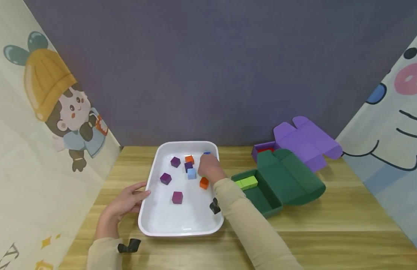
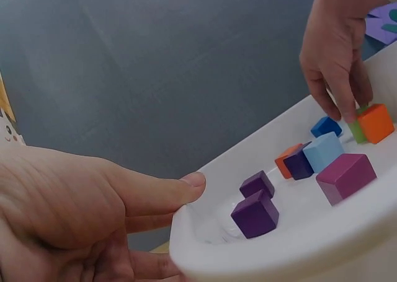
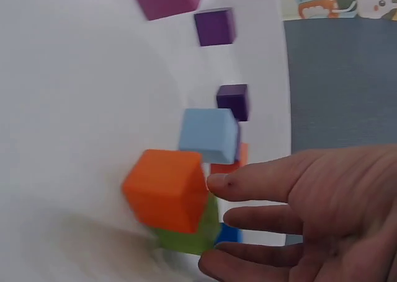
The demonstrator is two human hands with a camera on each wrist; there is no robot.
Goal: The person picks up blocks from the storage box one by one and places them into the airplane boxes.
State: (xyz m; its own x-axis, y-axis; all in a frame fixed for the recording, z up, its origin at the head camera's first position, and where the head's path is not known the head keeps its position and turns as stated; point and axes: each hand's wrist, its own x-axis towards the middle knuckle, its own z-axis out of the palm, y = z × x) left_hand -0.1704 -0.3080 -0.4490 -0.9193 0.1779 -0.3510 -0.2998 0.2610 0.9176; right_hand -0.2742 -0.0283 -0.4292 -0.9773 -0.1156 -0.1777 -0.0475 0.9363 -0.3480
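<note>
A white tray [image 1: 191, 221] holds several coloured cubes. My left hand [image 1: 129, 200] grips its left rim, the thumb at the top of the rim and the fingers lower, against the outside. My right hand [image 3: 347, 214] reaches down inside the tray near its far right side. Its fingers are fairly straight, with thumb and fingertips spread around a green cube [image 3: 189, 238]. Beside that cube are an orange cube [image 3: 164, 189] and a blue cube [image 2: 326, 127]. A light blue cube [image 1: 191, 173], a dark purple cube [image 1: 188, 167] and another orange cube [image 1: 189, 159] cluster nearby.
Two purple cubes [image 1: 166, 178] and a magenta cube [image 1: 177, 197] lie farther left in the tray. Right of it stands an opened green box [image 1: 267, 202] with light green blocks [image 1: 247, 182]. Behind is an opened purple box [image 1: 302, 144] with something red inside. A grey wall [image 1: 208, 75] closes the back.
</note>
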